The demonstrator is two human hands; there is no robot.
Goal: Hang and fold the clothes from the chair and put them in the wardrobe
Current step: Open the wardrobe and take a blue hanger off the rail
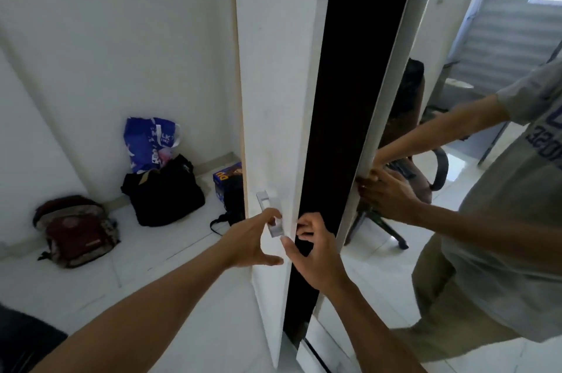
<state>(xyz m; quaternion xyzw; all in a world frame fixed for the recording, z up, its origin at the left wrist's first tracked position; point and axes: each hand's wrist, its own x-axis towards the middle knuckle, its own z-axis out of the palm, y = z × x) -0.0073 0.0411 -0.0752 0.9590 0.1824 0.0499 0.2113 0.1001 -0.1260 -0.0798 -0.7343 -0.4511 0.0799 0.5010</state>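
Head cam view, looking down at both hands working the wardrobe doors. The left hand (254,240) is spread fairly wide, fingers curled round the small silver handle (271,214) on the white left door (273,99), thumb stuck out underneath and not quite pinching, so it's more a loose hook on the handle than a closed fist. The right hand (310,251) sits just right of that, fingers bent over the door's edge and reaching into the dark gap (349,99) between the two doors, thumb pointing back toward the left hand. Can't tell how firmly it's gripping the edge, the fingertips are partly tucked behind it.

Right of the gap is the mirrored door (392,74), and in it you can see the reflected person in a grey tee and khaki trousers plus the office chair (413,135) with dark stuff draped on it; too dim to make out which clothes.

Off to the left of the hands, on the white floor against the wall: a black bag (165,193), a blue plastic bag (149,141) poking out behind it, a maroon backpack (77,231) further left, and a blue box (226,187) right by the door
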